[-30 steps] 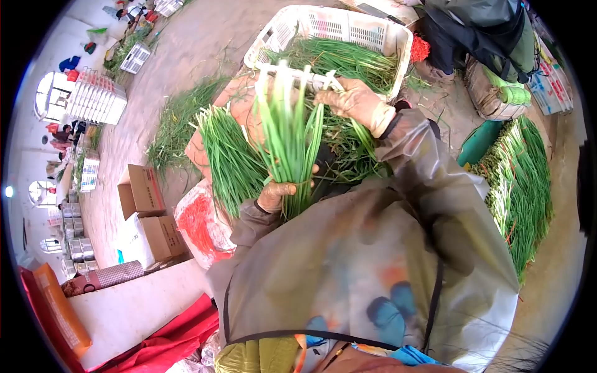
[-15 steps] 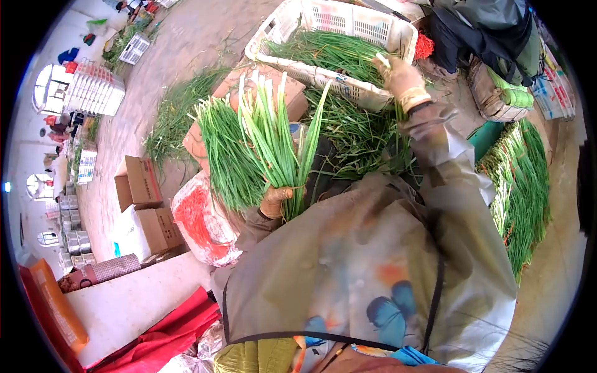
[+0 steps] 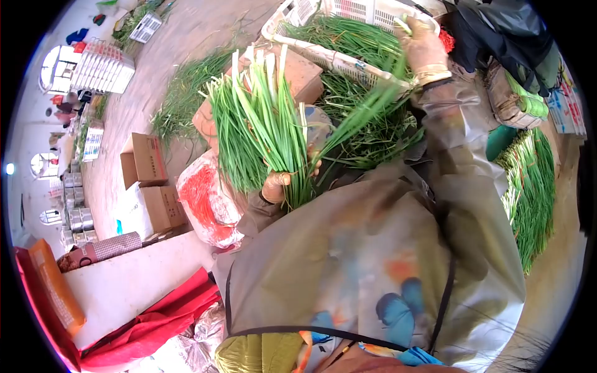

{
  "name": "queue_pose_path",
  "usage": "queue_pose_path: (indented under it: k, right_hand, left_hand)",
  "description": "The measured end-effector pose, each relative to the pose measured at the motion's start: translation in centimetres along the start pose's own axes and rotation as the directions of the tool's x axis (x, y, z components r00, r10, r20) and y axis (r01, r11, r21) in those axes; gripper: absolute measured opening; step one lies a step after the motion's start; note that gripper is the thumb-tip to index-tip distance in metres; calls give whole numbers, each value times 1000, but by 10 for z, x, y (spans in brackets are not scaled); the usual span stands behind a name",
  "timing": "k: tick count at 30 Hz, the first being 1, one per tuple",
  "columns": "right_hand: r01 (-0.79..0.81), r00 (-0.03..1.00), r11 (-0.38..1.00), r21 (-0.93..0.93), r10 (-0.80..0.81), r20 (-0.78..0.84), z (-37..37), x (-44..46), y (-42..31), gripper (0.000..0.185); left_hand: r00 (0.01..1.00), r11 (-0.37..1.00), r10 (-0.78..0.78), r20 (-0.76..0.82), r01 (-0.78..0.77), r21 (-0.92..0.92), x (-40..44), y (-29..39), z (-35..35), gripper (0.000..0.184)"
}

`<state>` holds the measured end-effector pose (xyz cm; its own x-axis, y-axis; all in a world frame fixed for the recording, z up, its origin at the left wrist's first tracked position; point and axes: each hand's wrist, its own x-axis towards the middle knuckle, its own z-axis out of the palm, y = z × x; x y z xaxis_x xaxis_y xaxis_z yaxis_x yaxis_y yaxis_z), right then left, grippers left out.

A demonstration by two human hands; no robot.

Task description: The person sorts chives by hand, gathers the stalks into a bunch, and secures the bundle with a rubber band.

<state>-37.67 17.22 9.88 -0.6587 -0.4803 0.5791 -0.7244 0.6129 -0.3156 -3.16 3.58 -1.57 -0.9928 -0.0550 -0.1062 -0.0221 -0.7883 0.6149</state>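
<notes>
My left hand (image 3: 277,186), gloved, is closed around a bunch of garlic chives (image 3: 267,118) near its leafy end, with the pale stem ends pointing up. Beside it, a further pile of chives (image 3: 233,155) lies against a cardboard box (image 3: 305,78). My right hand (image 3: 425,51), also gloved, is raised over the near right edge of the white crate (image 3: 336,59). Pinched in its fingers are chives whose white ends show at the fingertips, and their blurred leaves (image 3: 367,115) trail down and left towards the bunch. More chives (image 3: 354,34) lie inside the crate.
Loose leaves (image 3: 367,143) heap below the crate, and others (image 3: 193,99) litter the floor to the left. Tied chives (image 3: 535,193) stand in a row at right. A red-and-white sack (image 3: 208,199) and an open carton (image 3: 143,161) are at left.
My right hand has moved slightly up and right in view; chive leaves now stretch from it towards the left bunch. The lone stalk leaning right from the bunch is gone from there. The view has shifted.
</notes>
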Motion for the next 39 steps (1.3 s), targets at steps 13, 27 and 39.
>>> queue_pose_path:
  k: [13,27,39]
  right_hand:
    - [-627,545,349,696,-442,713,28,-89,-100,23]
    - [-819,512,135,557,-265,817,-2,-75,-74,14]
    - [-840,491,36,542,-378,785,-12,-41,-66,13]
  left_hand:
    - [996,996,84,24,-85,10,16,5,39,84]
    - [997,975,38,-67,-22,223,8,5,2,67]
    - [999,976,-6,50,-5,217,5,-5,-10,66]
